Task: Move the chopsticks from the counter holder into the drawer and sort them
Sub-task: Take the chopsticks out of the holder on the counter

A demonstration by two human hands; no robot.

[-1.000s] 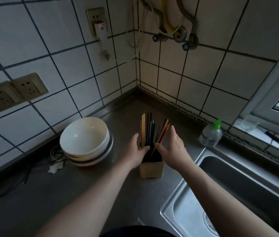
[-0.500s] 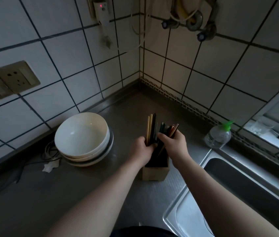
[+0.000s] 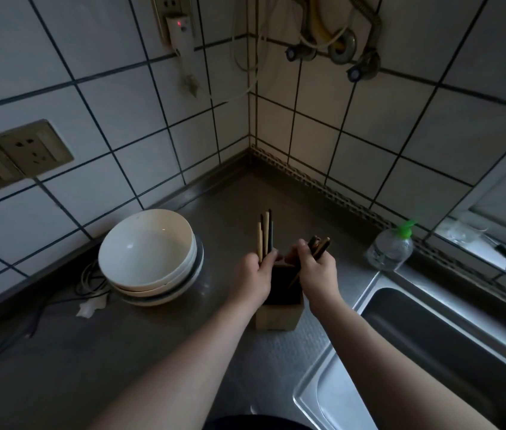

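- While both hands sit at the mouth of the wooden holder, the chopsticks stand near upright in it, long axes pointing up and slightly away from the person, so the way out is, by my judgement, straight up along those axes.
- Left hand is curled around a pale-and-dark bunch of chopsticks, tips well above the fingers; I count about four or five sticks (they overlap, so no firm number).
- Right hand is closed on a darker bunch, tilted toward the sink; perhaps three or four.
- Neither hand is nearer: each already grips its own share.
- Lower ends are hidden inside the holder, so whether any have lifted clear cannot be told.
- One holder, one stack of bowls to its left, one bottle near the sink; no drawer in view.
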